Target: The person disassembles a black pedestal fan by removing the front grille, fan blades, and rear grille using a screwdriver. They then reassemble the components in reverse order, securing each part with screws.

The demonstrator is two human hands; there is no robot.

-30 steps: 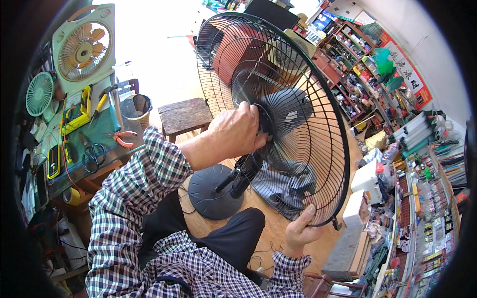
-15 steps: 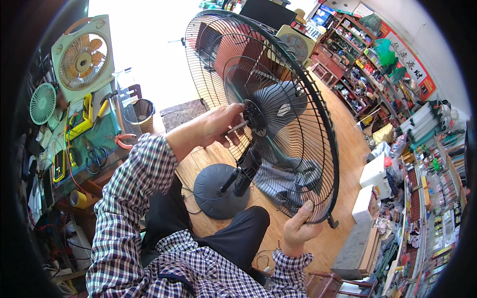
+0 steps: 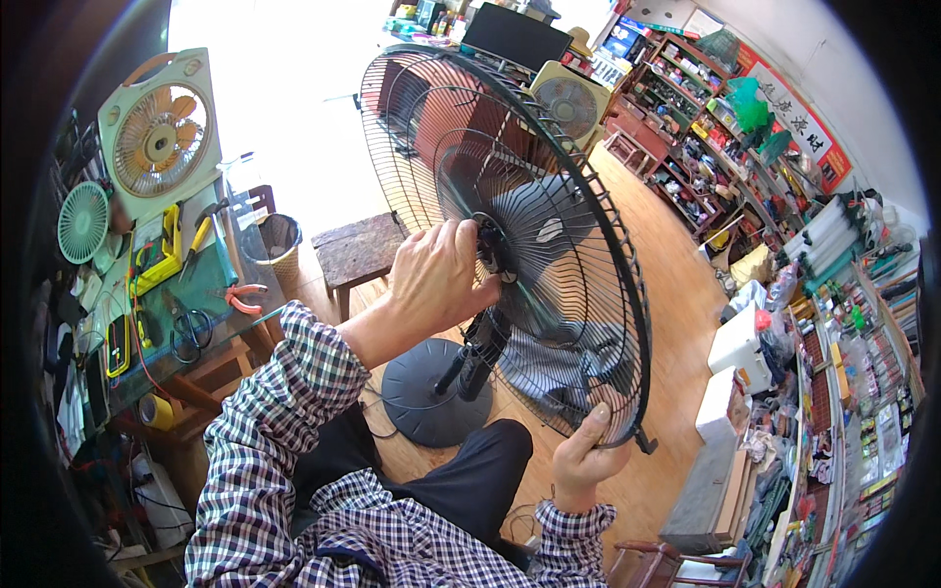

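A large black floor fan stands before me, its round wire guard [image 3: 639,328] tilted, with dark blades inside. The black base [image 3: 423,410] rests on the floor between my knees and the short pole rises from it. My left hand [image 3: 431,274] is closed around the black centre piece [image 3: 490,240] of the fan, thumb below and fingers above. Part of that piece is hidden by the fingers. Down at the guard's lower rim, my right hand [image 3: 586,461] pinches the wire edge, thumb on the near side.
A workbench [image 3: 211,328] on the left carries orange-handled pliers [image 3: 243,296], scissors [image 3: 191,333] and a box fan [image 3: 162,137]. Beyond it are a wooden stool [image 3: 361,247] and a waste basket [image 3: 281,240]. Crowded shelves and boxes [image 3: 735,348] line the right.
My left hand has turned, its back now facing me, and its fingers have closed over the centre piece. A thin metal rod beside it is now mostly hidden. My right hand keeps the rim.
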